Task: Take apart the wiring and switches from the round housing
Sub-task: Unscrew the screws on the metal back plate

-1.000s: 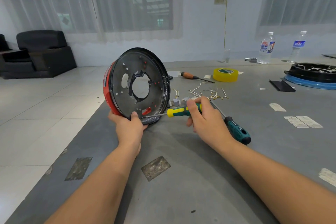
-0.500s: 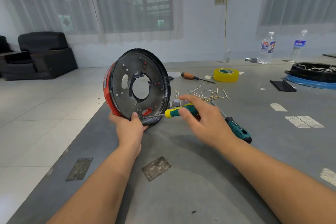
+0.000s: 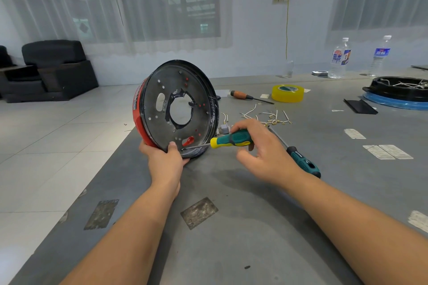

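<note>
The round housing (image 3: 178,90), red outside with a dark perforated metal base and a large centre hole, stands on edge on the grey table (image 3: 231,227). My left hand (image 3: 165,159) grips its lower rim, thumb on the base. My right hand (image 3: 261,150) holds the green-and-yellow screwdriver (image 3: 231,139) loosely at the fingertips, with the lower fingers spread. The blade points left and its tip rests near the red lever by the housing's bottom edge. Small grey switches (image 3: 224,127) and several loose white wires (image 3: 266,115) lie behind my right hand.
A second teal-handled screwdriver (image 3: 303,162) lies right of my right hand. Further back are an orange-handled screwdriver (image 3: 245,96), a yellow tape roll (image 3: 287,93), a black strip (image 3: 360,106), another black-and-blue housing (image 3: 398,97) and two water bottles (image 3: 339,59). The table's left edge drops to tiled floor.
My right hand has shifted its grip along the screwdriver handle, fingers opening and re-closing as it turns. The housing and left hand have stayed in place.
</note>
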`<act>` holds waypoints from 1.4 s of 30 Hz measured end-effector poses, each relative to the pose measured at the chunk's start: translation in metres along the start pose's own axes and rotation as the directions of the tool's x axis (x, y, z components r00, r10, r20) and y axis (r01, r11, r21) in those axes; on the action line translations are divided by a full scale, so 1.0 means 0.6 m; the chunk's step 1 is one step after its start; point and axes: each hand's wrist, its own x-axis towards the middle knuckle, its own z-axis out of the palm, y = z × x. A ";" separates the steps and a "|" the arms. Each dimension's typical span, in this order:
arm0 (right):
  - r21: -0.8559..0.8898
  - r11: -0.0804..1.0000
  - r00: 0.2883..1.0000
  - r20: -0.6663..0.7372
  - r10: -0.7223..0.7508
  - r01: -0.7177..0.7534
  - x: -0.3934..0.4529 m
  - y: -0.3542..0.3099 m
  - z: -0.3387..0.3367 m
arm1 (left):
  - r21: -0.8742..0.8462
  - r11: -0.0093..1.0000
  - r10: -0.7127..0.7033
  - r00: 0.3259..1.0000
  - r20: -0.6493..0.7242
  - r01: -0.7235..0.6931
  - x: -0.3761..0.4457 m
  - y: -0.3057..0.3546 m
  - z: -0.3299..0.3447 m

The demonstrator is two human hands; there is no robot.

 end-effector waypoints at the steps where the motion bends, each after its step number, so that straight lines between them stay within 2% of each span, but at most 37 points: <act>1: 0.006 1.000 1.000 -0.010 0.022 -0.022 0.000 -0.003 0.000 | 0.002 1.000 0.004 1.000 0.000 -0.004 0.000 0.000 0.000; 6: -0.053 0.988 0.981 -0.134 0.137 -0.146 0.006 -0.014 0.004 | -0.008 1.000 0.004 1.000 0.007 -0.004 -0.001 0.000 0.001; 9: -0.016 0.977 0.970 -0.118 0.211 -0.214 0.008 -0.009 0.007 | -0.009 1.000 0.002 1.000 0.010 -0.002 -0.002 0.002 0.000; 12: -0.001 0.987 0.986 -0.059 0.159 -0.159 0.003 -0.003 0.005 | -0.019 1.000 -0.003 1.000 0.011 0.003 -0.002 0.003 0.000; 15: -0.078 0.997 0.999 0.040 0.020 -0.016 0.002 -0.003 -0.005 | -0.019 1.000 -0.003 1.000 0.001 0.003 0.001 0.002 0.000; 17: -0.069 0.996 0.995 0.080 -0.058 0.063 0.001 -0.004 -0.010 | -0.018 1.000 -0.001 1.000 -0.004 0.001 0.003 -0.001 0.000; 20: -0.058 0.995 0.994 0.083 -0.077 0.082 -0.004 -0.012 -0.010 | -0.028 1.000 -0.003 1.000 -0.002 0.003 0.004 -0.002 0.000; 24: -0.176 0.979 0.994 -0.019 0.104 -0.106 0.000 -0.019 -0.003 | -0.042 0.999 -0.011 1.000 -0.004 0.011 0.005 -0.002 0.000; 26: -0.176 0.969 0.984 -0.039 0.171 -0.175 0.005 -0.011 -0.001 | -0.040 0.999 -0.012 1.000 -0.005 0.011 0.005 -0.002 0.000; 28: -0.098 0.976 0.981 -0.026 0.194 -0.196 0.005 -0.005 -0.002 | -0.031 0.999 -0.010 1.000 -0.010 0.010 0.004 -0.001 0.000; 32: 0.017 0.996 0.996 0.008 0.090 -0.090 0.003 -0.001 -0.010 | -0.047 0.999 -0.017 1.000 -0.012 0.017 0.003 0.000 0.000; 35: 0.228 0.959 0.984 -0.017 0.175 -0.167 -0.001 0.001 -0.004 | -0.041 0.999 -0.014 1.000 -0.005 0.014 0.001 0.000 -0.001; 39: 0.320 0.906 0.957 0.014 0.289 -0.278 -0.003 0.003 0.003 | -0.055 0.998 -0.016 1.000 -0.005 0.016 0.001 0.000 0.000; 40: 0.307 0.898 0.946 0.023 0.322 -0.313 -0.002 0.003 0.001 | -0.060 0.998 -0.016 1.000 -0.004 0.016 0.001 0.000 0.000; 42: 0.158 0.927 0.941 0.039 0.337 -0.339 0.003 0.008 -0.002 | -0.053 0.999 -0.011 1.000 -0.001 0.011 0.001 -0.001 0.000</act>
